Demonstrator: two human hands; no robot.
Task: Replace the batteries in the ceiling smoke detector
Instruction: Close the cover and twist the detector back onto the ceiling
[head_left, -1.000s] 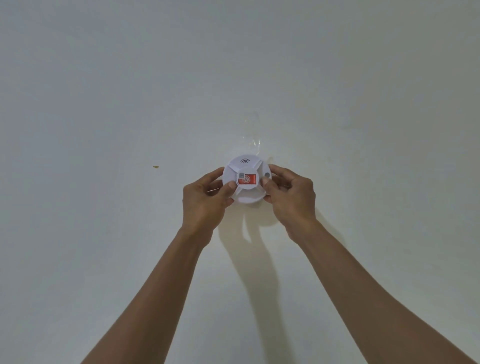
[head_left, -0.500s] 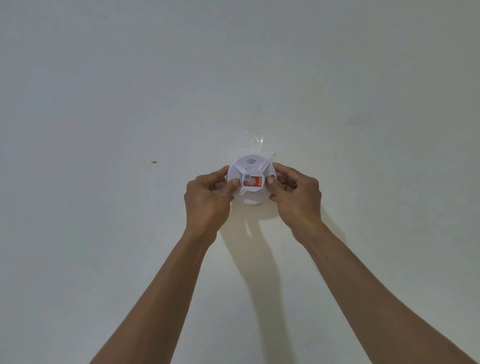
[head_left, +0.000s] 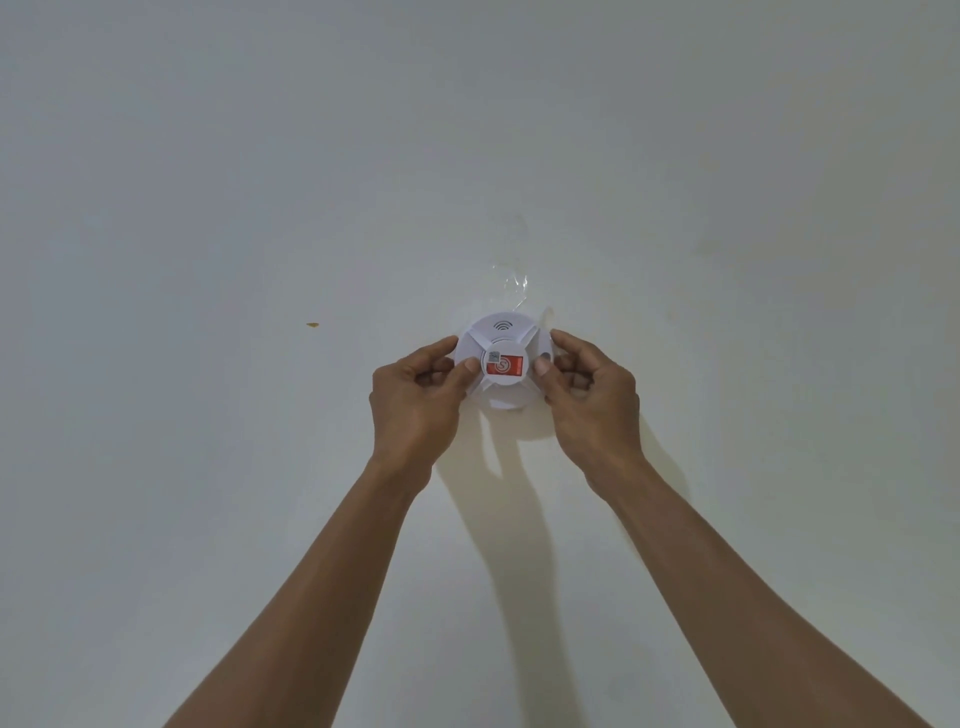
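A round white smoke detector (head_left: 503, 332) sits against the pale ceiling, with a red label on its centre disc and a small wave mark near its upper edge. My left hand (head_left: 415, 402) grips its left rim, thumb pressed near the centre disc. My right hand (head_left: 589, 397) grips the right rim, thumb on the face beside the label. Both arms reach up from the bottom of the view. The detector's lower rim is partly hidden by my fingers.
A strip of clear tape (head_left: 514, 278) clings to the ceiling (head_left: 208, 208) just above the detector. A small yellowish speck (head_left: 311, 325) marks the ceiling to the left. My arms cast a shadow on the ceiling below the detector.
The detector and both hands have shifted slightly up and to the right in the view. The red label has turned a little. Both grips are unchanged.
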